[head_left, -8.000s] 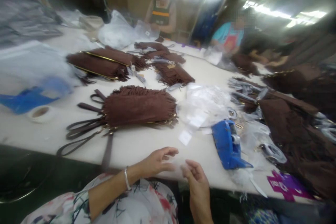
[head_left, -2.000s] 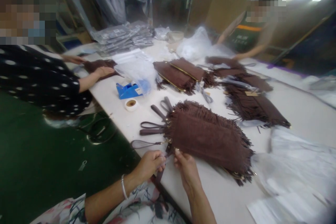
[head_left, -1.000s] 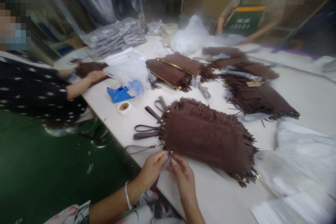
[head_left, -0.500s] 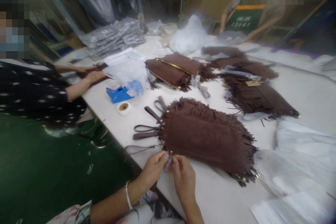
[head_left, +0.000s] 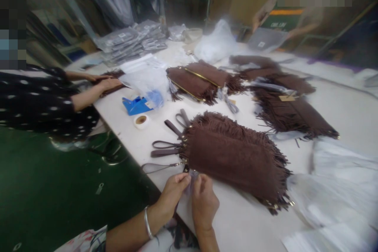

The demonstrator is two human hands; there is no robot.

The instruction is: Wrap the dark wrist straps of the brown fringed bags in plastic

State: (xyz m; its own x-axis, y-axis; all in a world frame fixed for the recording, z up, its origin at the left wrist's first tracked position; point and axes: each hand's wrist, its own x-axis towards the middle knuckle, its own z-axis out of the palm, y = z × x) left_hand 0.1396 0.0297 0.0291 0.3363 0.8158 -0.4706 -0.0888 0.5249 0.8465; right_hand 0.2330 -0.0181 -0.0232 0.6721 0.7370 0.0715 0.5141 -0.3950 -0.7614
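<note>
A pile of brown fringed suede bags (head_left: pixel 230 153) lies on the table, with several wrist straps (head_left: pixel 165 152) sticking out at its left end. At the near left corner of the pile, my left hand (head_left: pixel 174 191) pinches a small piece of clear plastic (head_left: pixel 192 177) between thumb and finger. My right hand (head_left: pixel 204 201) is closed on the other side of that plastic, its fingertips drawn together. Just beyond the fingertips sits brass-coloured hardware on the bag's edge. The plastic is blurred and partly covered by my fingers.
A blue tape dispenser (head_left: pixel 137 105) and a tape roll (head_left: pixel 141 121) are left of the pile. More brown bags (head_left: pixel 203 76), clear plastic bags (head_left: pixel 339 189) and packed grey stacks (head_left: pixel 132 41) lie around. Two co-workers handle things, one in a polka-dot sleeve (head_left: pixel 38 98).
My right hand has turned slightly and its fingers have closed up more. At the back, a co-worker has lifted a grey packed item. The view has shifted a little.
</note>
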